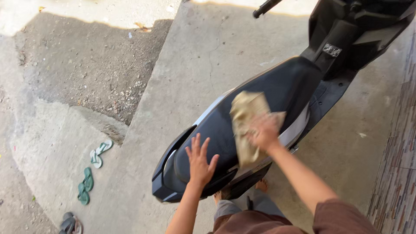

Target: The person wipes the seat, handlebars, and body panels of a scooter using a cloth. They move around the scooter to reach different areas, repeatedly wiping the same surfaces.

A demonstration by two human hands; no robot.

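Note:
A black scooter stands on a concrete floor, its long black seat (277, 89) running from lower left to upper right. My left hand (200, 161) lies flat with fingers spread on the rear end of the seat. My right hand (263, 131) presses a crumpled beige cloth (246, 113) against the middle of the seat; the hand is blurred. The cloth hangs down over the near side of the seat. The scooter's black rear grab rail (167, 180) curves around the tail, just left of my left hand.
A handlebar end (265, 7) pokes out at the top. Pairs of sandals lie on the lower concrete at left: pale green (99, 154), dark green (85, 186), grey (69, 224). A rough gravel patch (86, 60) fills the upper left. Patterned tiles (401, 164) run along the right edge.

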